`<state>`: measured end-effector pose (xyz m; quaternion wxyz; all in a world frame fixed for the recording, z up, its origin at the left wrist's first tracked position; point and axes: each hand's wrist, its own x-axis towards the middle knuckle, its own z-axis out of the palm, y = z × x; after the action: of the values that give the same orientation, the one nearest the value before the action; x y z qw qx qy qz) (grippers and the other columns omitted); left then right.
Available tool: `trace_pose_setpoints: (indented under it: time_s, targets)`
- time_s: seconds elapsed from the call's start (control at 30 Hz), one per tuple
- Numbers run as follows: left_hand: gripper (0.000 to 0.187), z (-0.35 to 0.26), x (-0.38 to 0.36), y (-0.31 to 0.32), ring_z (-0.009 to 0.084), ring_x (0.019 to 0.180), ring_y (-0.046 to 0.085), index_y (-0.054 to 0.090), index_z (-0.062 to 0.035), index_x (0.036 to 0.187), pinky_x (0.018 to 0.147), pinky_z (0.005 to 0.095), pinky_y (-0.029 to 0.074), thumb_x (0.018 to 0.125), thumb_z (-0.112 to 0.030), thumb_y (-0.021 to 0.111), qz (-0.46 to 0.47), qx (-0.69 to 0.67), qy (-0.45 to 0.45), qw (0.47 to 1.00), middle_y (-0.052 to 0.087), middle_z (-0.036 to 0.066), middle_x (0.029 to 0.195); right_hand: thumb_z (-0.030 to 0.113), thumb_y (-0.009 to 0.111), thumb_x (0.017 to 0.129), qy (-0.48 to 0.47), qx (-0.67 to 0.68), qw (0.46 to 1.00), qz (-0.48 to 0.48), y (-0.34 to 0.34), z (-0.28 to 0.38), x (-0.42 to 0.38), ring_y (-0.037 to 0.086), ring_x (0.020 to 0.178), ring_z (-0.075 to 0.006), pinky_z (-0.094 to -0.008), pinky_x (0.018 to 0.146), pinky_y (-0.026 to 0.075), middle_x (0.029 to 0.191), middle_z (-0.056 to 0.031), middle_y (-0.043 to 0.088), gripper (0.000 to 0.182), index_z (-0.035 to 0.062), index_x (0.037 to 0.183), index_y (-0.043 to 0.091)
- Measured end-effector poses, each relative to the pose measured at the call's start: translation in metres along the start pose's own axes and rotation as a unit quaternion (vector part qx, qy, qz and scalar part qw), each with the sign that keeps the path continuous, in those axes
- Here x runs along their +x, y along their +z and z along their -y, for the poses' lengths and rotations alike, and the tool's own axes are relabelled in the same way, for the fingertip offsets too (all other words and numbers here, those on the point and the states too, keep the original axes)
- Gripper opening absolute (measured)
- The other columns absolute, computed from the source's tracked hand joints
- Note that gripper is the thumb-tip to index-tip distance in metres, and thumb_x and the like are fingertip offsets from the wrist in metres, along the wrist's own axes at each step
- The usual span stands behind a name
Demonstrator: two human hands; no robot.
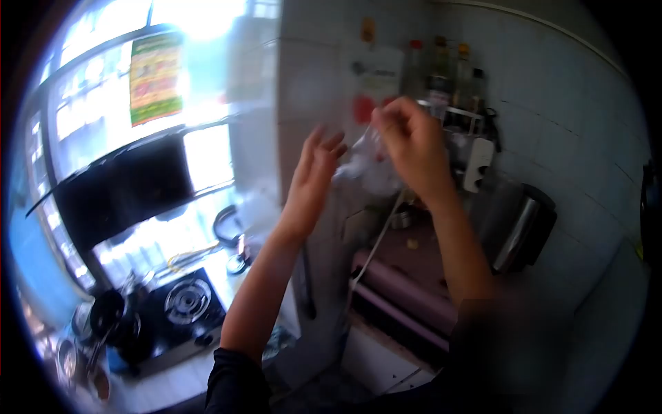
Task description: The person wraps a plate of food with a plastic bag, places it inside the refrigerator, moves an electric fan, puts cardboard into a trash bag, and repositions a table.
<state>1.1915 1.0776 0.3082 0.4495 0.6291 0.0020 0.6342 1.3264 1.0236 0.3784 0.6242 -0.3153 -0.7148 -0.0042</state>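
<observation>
A thin, see-through plastic bag (376, 169) hangs in front of the wall corner, crumpled and smeared by motion. My right hand (417, 148) is raised beside it, thumb and fingers pinched together on its upper part. To the left, my left hand (314, 179) is held up with its fingers apart and slightly bent, close to the bag's left edge. Behind the bag, a white sheet with red marks (378, 72) is fixed to the tiled wall.
A rack (458, 114) with several bottles stands right of the hands. Below it is a purplish counter or cabinet top (407, 276), with a dark appliance (524, 228) at its right. At the lower left, a gas stove (186, 300) and dark pot (110, 314) stand under a bright window.
</observation>
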Motion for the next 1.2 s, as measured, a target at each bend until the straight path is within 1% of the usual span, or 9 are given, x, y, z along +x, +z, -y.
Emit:
trace_pose_setpoints:
  time_s: [0.07, 0.17, 0.23, 0.7, 0.83, 1.0, 1.1, 1.13, 1.2]
  targets:
    - [0.041, -0.029, -0.043, -0.026, 0.0161, 0.093, 0.049, 0.051, 0.0008, 0.109, 0.076, 0.0298, 0.041, 0.079, -0.024, 0.063, 0.003, 0.215, 0.081, 0.973, 0.054, 0.010, 0.103, 0.020, 0.056, 0.083, -0.033, 0.015, 0.999, 0.017, 0.052, 0.012, -0.030, 0.051, 0.051, -0.0091, -0.0229, 0.047, 0.042, 0.058, -0.0051, 0.053, 0.021, 0.0004, 0.077, 0.051]
    - [0.024, -0.086, -0.123, -0.076, 0.0110, 0.061, 0.054, 0.061, 0.0021, 0.082, 0.057, 0.0255, 0.043, 0.082, -0.022, 0.059, -0.016, 0.366, -0.070, 0.928, 0.059, 0.006, 0.071, 0.019, 0.057, 0.083, -0.109, 0.021, 0.993, -0.028, 0.115, 0.037, -0.064, 0.048, 0.046, -0.0086, -0.0213, 0.043, 0.038, 0.059, -0.0052, 0.053, 0.020, 0.0018, 0.075, 0.051]
    - [0.023, -0.123, -0.191, -0.119, 0.0089, 0.052, 0.051, 0.061, 0.0015, 0.083, 0.049, 0.0224, 0.042, 0.084, -0.021, 0.056, -0.131, 0.305, -0.092, 0.939, 0.057, 0.004, 0.061, 0.019, 0.058, 0.083, 0.070, 0.294, 0.950, -0.081, 0.152, 0.054, -0.080, 0.043, 0.043, -0.0068, -0.0204, 0.039, 0.033, 0.055, -0.0017, 0.050, 0.019, 0.0033, 0.074, 0.052]
    - [0.005, -0.396, -0.563, -0.154, 0.0045, 0.066, 0.052, 0.059, -0.0016, 0.080, 0.062, 0.0168, 0.043, 0.077, -0.002, 0.062, -0.590, 0.457, -0.127, 0.653, 0.057, -0.002, 0.071, 0.027, 0.054, 0.085, 0.328, 0.520, 0.705, 0.353, 0.431, 0.244, -0.235, 0.036, 0.045, -0.0023, -0.0170, 0.037, 0.024, 0.059, 0.0041, 0.046, 0.023, 0.0053, 0.076, 0.057]
    - [0.066, -0.438, -0.581, -0.141, 0.0183, 0.116, 0.037, 0.040, -0.0015, 0.120, 0.098, 0.0311, 0.025, 0.064, -0.011, 0.072, -0.554, 0.424, -0.118, 0.707, 0.043, 0.011, 0.121, 0.025, 0.053, 0.086, 0.313, 0.565, 0.638, 0.420, 0.483, 0.299, -0.257, 0.046, 0.054, -0.0039, -0.0177, 0.048, 0.034, 0.065, 0.0018, 0.052, 0.022, 0.0051, 0.078, 0.058]
    - [0.103, -0.456, -0.555, -0.201, 0.0271, 0.127, 0.023, 0.020, 0.0006, 0.132, 0.104, 0.0369, 0.013, 0.059, -0.049, 0.073, -0.465, 0.518, -0.129, 0.706, 0.029, 0.019, 0.132, 0.027, 0.050, 0.087, 0.163, 0.517, 0.619, 0.568, 0.547, 0.372, -0.311, 0.040, 0.054, -0.0033, -0.0187, 0.048, 0.030, 0.062, 0.0034, 0.050, 0.028, 0.0026, 0.077, 0.059]
    - [0.050, -0.461, -0.551, -0.259, 0.0139, 0.078, 0.057, 0.047, 0.0013, 0.110, 0.069, 0.0237, 0.046, 0.075, -0.029, 0.067, -0.554, 0.491, -0.165, 0.652, 0.058, 0.008, 0.088, 0.032, 0.047, 0.089, 0.232, 0.530, 0.527, 0.622, 0.583, 0.410, -0.329, 0.036, 0.052, -0.0023, -0.0176, 0.046, 0.027, 0.060, 0.0056, 0.044, 0.033, 0.0025, 0.083, 0.059]
    - [0.022, -0.467, -0.559, -0.280, 0.0045, 0.049, 0.047, 0.056, -0.0001, 0.089, 0.043, 0.0164, 0.036, 0.084, -0.021, 0.057, -0.576, 0.445, -0.129, 0.673, 0.052, 0.000, 0.060, 0.037, 0.046, 0.088, 0.242, 0.542, 0.496, 0.634, 0.595, 0.414, -0.325, 0.034, 0.052, -0.0018, -0.0168, 0.046, 0.026, 0.059, 0.0065, 0.041, 0.038, 0.0018, 0.086, 0.058]
    - [0.019, -0.492, -0.572, -0.302, 0.0038, 0.044, 0.044, 0.057, -0.0003, 0.084, 0.041, 0.0162, 0.033, 0.086, -0.019, 0.053, -0.605, 0.440, -0.106, 0.655, 0.050, 0.000, 0.055, 0.038, 0.048, 0.087, 0.196, 0.546, 0.492, 0.649, 0.628, 0.414, -0.317, 0.036, 0.053, -0.0018, -0.0171, 0.046, 0.027, 0.060, 0.0062, 0.042, 0.038, 0.0013, 0.087, 0.058]
